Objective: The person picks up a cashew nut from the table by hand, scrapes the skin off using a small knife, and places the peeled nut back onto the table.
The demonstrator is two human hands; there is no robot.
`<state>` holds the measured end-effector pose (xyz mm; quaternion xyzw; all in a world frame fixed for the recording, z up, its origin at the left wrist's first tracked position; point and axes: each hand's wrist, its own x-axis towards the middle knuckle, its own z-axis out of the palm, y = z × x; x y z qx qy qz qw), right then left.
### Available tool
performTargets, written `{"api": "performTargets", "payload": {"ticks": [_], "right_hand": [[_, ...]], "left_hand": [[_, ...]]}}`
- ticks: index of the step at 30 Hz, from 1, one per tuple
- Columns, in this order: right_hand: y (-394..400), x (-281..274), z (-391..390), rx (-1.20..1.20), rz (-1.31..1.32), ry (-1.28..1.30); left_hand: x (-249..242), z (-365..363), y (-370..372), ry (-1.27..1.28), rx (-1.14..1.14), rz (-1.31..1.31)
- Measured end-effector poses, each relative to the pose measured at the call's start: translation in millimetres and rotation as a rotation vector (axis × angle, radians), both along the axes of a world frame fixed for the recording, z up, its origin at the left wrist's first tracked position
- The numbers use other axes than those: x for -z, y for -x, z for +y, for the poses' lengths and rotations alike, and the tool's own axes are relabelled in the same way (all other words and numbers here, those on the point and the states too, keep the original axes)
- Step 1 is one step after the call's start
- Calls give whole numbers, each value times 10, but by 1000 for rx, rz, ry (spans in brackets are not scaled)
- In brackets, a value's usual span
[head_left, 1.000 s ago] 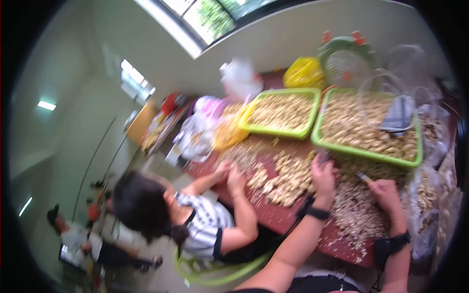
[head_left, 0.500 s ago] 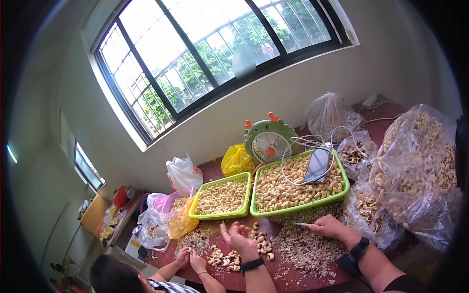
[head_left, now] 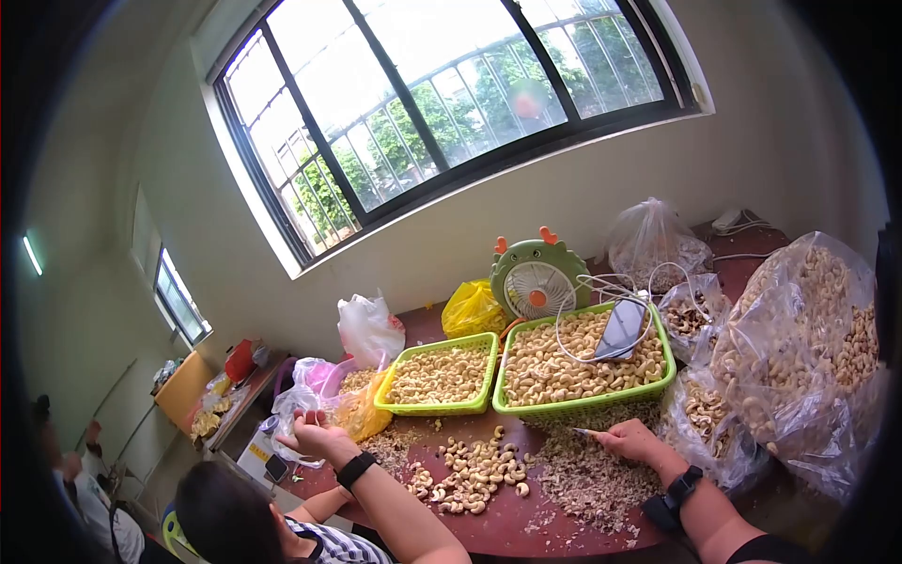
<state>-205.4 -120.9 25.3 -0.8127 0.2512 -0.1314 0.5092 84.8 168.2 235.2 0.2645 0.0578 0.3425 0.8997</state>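
Note:
My left hand (head_left: 318,438) is raised over the left part of the table, palm up with fingers curled loosely apart, and nothing shows in it. A black band circles that wrist. My right hand (head_left: 628,440) grips a small knife (head_left: 583,431) above a spread of brown skin crumbs (head_left: 592,479). Between the hands lies a loose pile of cashews (head_left: 474,470) on the dark red table (head_left: 526,540). Behind them stand a green basket of cashews (head_left: 437,409) and a larger green basket (head_left: 587,404), also full, with a phone (head_left: 622,329) on top.
Plastic bags of cashews (head_left: 799,329) crowd the right side. A green fan (head_left: 540,277) and yellow bag (head_left: 468,310) stand behind the baskets. Another person (head_left: 230,517) sits at the lower left, partly behind my left arm. A further person (head_left: 89,498) is at the far left edge.
My left hand has moved left and up, away from the cashew pile, which now shows more fully. The view has shifted, and a further person has appeared at the far left.

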Motion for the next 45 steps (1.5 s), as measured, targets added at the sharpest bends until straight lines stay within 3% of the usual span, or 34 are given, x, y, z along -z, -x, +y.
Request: {"api": "performTargets", "payload": {"ticks": [7,10,15,27,33,38,42,45], "right_hand": [[-31,25,-12,-11,-39,3],[-52,53,-20,-22,-50,23],[0,-31,13,-12,-68,-27],[-16,21,0,-23,-44,-4],[-5,-26,6,-22,-21,15],[6,-67,23,-20,-13,43],[-13,8,-11,-13,-34,24],[-35,70,-18,2,-91,42]], "left_hand": [[313,-377,1,-121,152,-10],[472,-654,323,-171,274,5],[1148,-993,511,-314,437,35],[1769,-1193,824,-401,726,146],[1702,-1023,662,-356,689,197],[1210,-724,442,-196,476,151],[985,-656,440,-184,480,28],[1144,-767,504,-196,585,-40]]}}
